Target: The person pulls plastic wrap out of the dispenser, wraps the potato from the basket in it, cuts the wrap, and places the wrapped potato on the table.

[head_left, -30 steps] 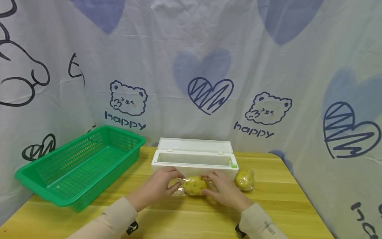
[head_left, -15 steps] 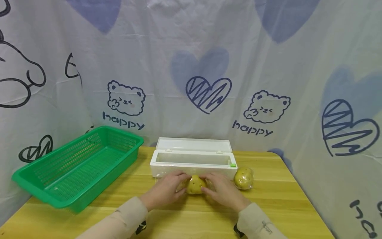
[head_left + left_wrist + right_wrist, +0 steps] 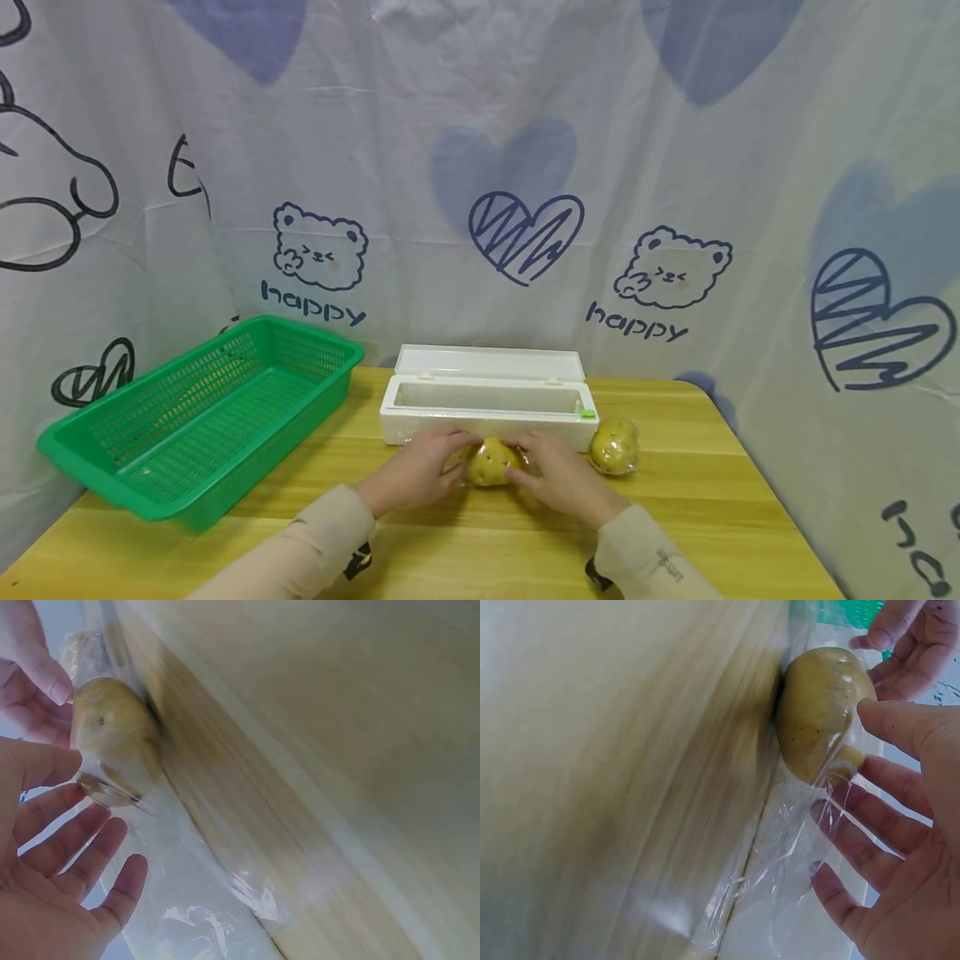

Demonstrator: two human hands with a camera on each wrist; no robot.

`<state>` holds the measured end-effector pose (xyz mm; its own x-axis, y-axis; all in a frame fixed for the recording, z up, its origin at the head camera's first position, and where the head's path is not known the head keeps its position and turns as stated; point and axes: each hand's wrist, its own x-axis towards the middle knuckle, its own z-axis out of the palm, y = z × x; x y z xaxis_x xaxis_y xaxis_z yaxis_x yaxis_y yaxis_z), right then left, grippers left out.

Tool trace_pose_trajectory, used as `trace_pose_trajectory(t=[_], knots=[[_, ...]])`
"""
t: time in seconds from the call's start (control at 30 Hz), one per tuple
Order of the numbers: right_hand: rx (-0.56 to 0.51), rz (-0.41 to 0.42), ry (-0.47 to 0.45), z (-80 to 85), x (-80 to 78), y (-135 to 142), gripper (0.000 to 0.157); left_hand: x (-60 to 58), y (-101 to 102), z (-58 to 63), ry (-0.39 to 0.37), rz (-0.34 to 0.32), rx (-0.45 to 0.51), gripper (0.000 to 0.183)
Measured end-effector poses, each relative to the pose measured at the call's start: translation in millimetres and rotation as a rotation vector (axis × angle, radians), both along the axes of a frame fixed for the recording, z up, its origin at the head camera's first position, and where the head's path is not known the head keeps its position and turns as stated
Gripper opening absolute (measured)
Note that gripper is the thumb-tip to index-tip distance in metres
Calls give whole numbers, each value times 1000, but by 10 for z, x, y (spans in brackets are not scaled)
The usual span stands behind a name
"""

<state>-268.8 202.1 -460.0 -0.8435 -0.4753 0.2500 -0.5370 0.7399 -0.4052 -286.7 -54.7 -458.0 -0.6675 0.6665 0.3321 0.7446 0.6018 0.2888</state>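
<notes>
A yellow potato (image 3: 492, 462) sits on the table between both hands, with clear plastic wrap (image 3: 780, 862) stretched over it. My left hand (image 3: 420, 471) holds its left end, thumb at the near side and index finger at the far side. At the other end, my right hand (image 3: 561, 475) holds it the same way. In the wrist views the remaining fingers (image 3: 97, 851) are spread behind or beside the film. Just behind the potato stands a white wrap dispenser box (image 3: 487, 425), its lid (image 3: 487, 363) raised.
A second potato (image 3: 615, 447), wrapped in film, lies by the dispenser's right end. To the left stands a long green plastic basket (image 3: 202, 483) with nothing in it. A printed white curtain (image 3: 420, 108) hangs behind the wooden table (image 3: 705, 500).
My left hand has moved right, closing onto the potato's left end, and covers more of it. My right hand has kept its place at the right end.
</notes>
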Motion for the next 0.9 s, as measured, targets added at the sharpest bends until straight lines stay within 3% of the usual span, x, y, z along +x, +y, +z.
trace_pose_trajectory(t=[0.23, 0.43, 0.53, 0.67, 0.9], knots=[[-111, -51, -138, 50, 52, 69, 46, 5, 16, 36, 9, 15, -8, 36], [-156, -100, -117, 84, 54, 218, 31, 21, 6, 41, 0, 20, 14, 38], [-160, -186, -105, 112, 49, 336, 21, 43, 11, 65, -1, 16, 19, 38], [-176, -330, -94, 161, 33, 518, 12, 79, 33, 93, 66, -19, 23, 36], [-199, -498, -156, 184, -25, 691, 18, 99, 98, 119, 167, -72, 23, 32]])
